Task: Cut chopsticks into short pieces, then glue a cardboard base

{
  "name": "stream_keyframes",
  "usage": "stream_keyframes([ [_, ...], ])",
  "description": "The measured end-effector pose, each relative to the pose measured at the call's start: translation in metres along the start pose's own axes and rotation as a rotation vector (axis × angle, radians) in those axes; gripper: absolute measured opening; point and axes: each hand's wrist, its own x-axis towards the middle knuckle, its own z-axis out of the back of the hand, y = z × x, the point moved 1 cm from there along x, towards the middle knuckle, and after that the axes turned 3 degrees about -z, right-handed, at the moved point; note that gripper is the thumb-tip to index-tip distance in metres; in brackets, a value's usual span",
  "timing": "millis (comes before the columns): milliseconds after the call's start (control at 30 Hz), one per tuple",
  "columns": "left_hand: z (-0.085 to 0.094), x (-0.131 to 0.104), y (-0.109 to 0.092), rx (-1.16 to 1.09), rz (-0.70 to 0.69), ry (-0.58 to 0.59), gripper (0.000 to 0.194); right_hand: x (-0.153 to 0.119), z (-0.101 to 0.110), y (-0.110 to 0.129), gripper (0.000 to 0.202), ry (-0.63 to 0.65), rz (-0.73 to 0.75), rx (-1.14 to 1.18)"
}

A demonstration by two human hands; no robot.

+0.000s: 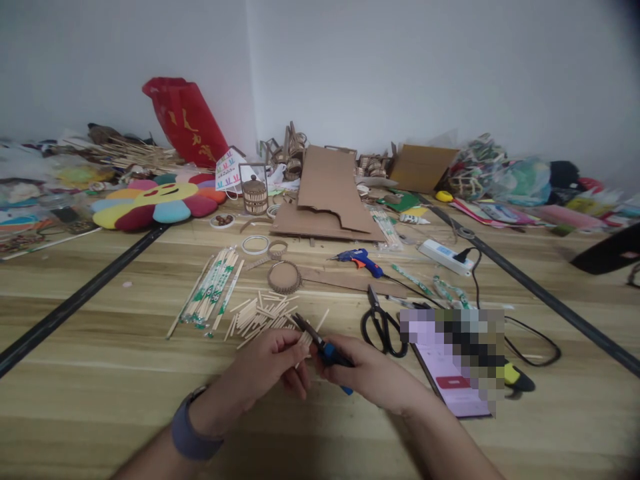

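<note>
My right hand (367,373) is closed around blue-handled pliers (330,357), whose dark jaws point up and left and look parted. In my left hand (275,363), thumb and fingers pinch thin wooden sticks (306,339) right beside the jaws. One pale stick slants up past the tool. Just beyond my hands lies a loose pile of short cut sticks (263,315). Left of it are longer sticks in green-printed wrappers (213,287). Behind the pile sits a round cardboard piece with a beaded-looking rim (285,277).
Black-handled scissors (384,327) lie right of my hands, near a partly blurred phone-like pink screen (450,373). Farther back are a blue glue gun (360,259), a power strip (445,257), cardboard sheets (330,187), a small lidded stick basket (255,195) and a flower cushion (163,200).
</note>
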Motion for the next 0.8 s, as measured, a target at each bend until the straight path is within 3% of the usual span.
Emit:
stream_keyframes([
  [533, 0.006, 0.001, 0.002, 0.116, -0.040, -0.029, 0.048, 0.006, -0.013, 0.007, 0.009, -0.153, 0.033, -0.085],
  [800, 0.003, -0.007, -0.009, 0.372, -0.046, -0.088, 0.042, 0.003, -0.006, 0.000, 0.020, -0.012, 0.008, 0.131],
])
